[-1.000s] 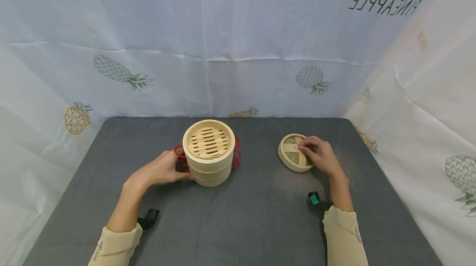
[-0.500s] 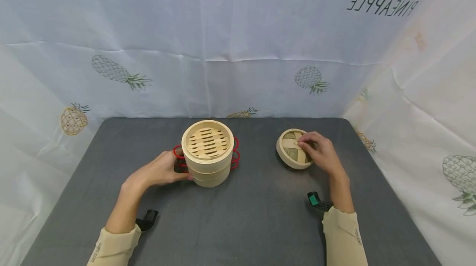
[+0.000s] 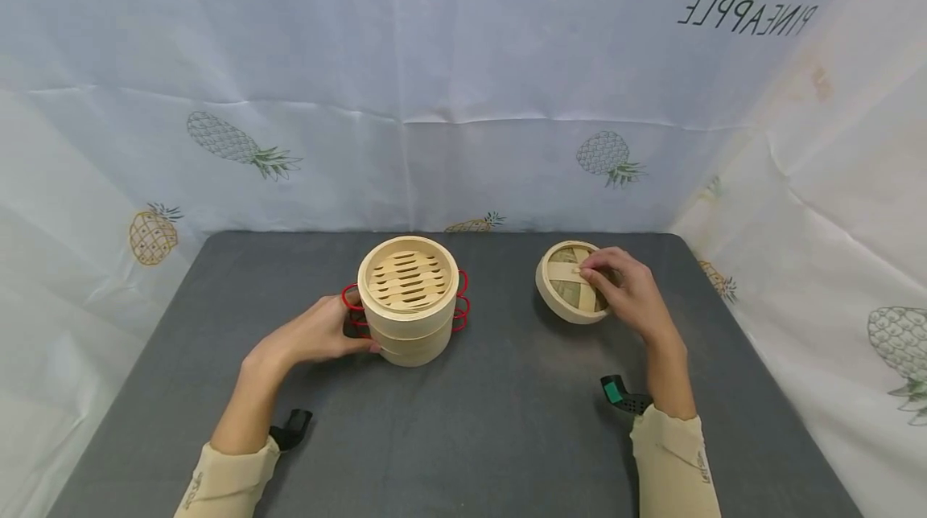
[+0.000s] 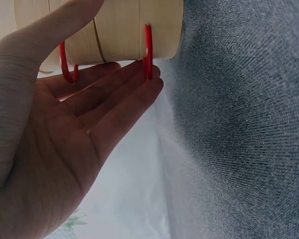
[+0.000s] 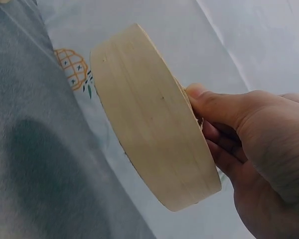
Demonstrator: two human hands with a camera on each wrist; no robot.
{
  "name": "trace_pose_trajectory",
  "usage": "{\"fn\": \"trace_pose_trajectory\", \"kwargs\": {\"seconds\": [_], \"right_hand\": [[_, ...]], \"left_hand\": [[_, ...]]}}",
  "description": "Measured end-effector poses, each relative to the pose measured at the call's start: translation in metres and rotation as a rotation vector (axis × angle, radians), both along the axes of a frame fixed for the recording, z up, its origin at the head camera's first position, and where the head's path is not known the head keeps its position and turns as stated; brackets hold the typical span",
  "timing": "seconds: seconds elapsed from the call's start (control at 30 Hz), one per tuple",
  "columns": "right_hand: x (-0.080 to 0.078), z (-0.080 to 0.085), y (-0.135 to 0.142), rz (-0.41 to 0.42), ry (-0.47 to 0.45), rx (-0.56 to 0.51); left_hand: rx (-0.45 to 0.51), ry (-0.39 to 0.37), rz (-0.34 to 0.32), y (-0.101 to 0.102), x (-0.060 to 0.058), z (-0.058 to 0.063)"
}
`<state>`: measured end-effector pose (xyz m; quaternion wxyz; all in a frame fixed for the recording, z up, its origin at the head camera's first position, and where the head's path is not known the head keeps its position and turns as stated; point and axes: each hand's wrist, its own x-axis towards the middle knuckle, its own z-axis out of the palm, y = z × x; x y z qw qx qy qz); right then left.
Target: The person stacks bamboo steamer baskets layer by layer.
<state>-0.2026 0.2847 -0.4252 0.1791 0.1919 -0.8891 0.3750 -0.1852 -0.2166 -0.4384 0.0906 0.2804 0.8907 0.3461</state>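
Note:
A bamboo steamer of stacked tiers with red side handles stands upright on the dark table, its slatted top tier uncovered. My left hand holds the stack from the left, thumb at the front and fingers behind, beside the red loops. Over to the right, my right hand pinches the cross strap at the middle of the round bamboo steamer lid. In the right wrist view, the lid hangs above the table with its shadow below, and its rim faces the camera.
The dark grey table spreads around both things. Behind it and to the sides hangs a white cloth with pineapple prints. Black straps with camera mounts sit at both wrists.
The lid has risen off the table with my right hand and shifted slightly away from me. My left hand and the steamer stack have stayed in place.

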Motion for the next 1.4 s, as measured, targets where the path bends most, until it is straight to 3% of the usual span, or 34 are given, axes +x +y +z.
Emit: {"fn": "trace_pose_trajectory", "kwargs": {"seconds": [1.0, 1.4], "right_hand": [[-0.012, 0.056, -0.042, 0.141, 0.121, 0.101], [-0.012, 0.067, -0.061, 0.207, 0.168, 0.059]], "left_hand": [[-0.003, -0.005, 0.0, -0.001, -0.002, -0.002], [-0.018, -0.003, 0.0, -0.001, -0.001, -0.002]]}}
